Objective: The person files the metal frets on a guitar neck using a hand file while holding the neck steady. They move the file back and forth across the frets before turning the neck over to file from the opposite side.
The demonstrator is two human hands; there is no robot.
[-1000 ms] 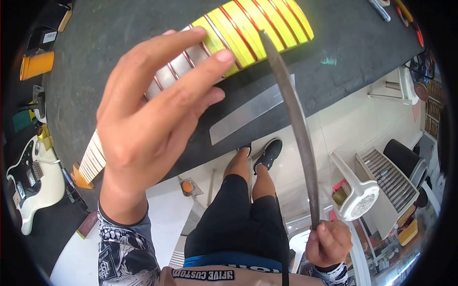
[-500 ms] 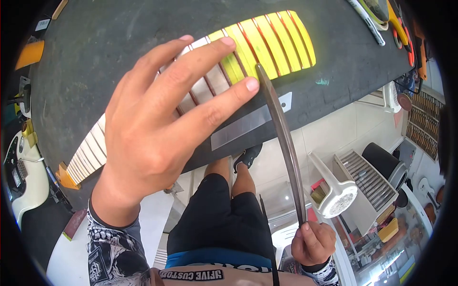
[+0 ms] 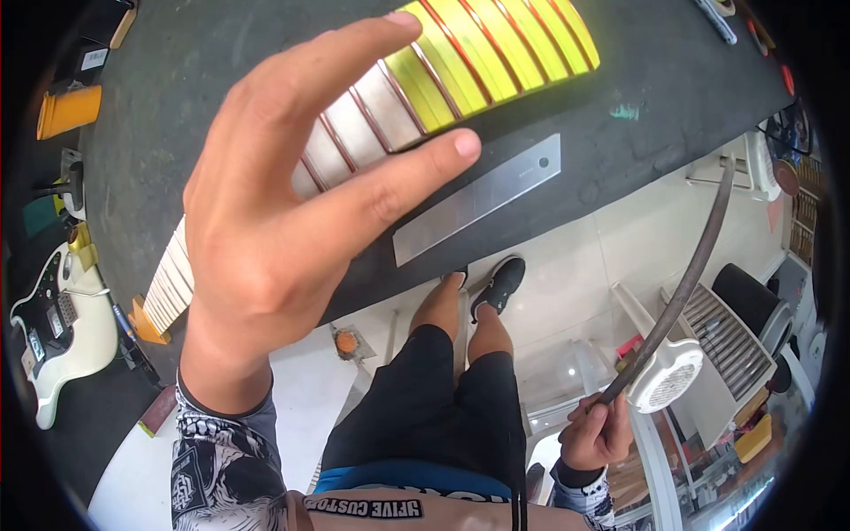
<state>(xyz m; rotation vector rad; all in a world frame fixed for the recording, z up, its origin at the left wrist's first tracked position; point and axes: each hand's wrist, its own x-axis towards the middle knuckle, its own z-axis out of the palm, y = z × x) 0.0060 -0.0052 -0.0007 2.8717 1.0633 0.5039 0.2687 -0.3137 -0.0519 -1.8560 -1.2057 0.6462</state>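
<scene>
Swung off the taped frets since the earlier frame: now holding the file (image 3: 689, 283) out past the bench (image 3: 664, 80) edge, over the floor (image 3: 575, 257). Also opened wider between left thumb and index.

Pinched between closed fingers of the right hand (image 3: 600, 438), down by the near end of the file. Slanting up and to the right from there, pointing clear of the guitar neck (image 3: 390, 111).

Spread wide with the fingers of the left hand (image 3: 266, 221), straddling the neck, index by the far edge, thumb by the near edge. No grip seen; can't tell about contact or how hard.

For the neck, look up and left from the right hand, across the bench edge. Running long axis diagonally, narrow end low left at the wooden block (image 3: 152, 326), wide end high right, under yellow tape (image 3: 475, 53) between frets. Clearly nearer to the left hand, partly hidden beneath it.

Just beside the near edge: steel straightedge (image 3: 478, 199), flat, roughly parallel. Farther out, pen (image 3: 715, 22) top right and white guitar body (image 3: 87, 341) far left.
</scene>
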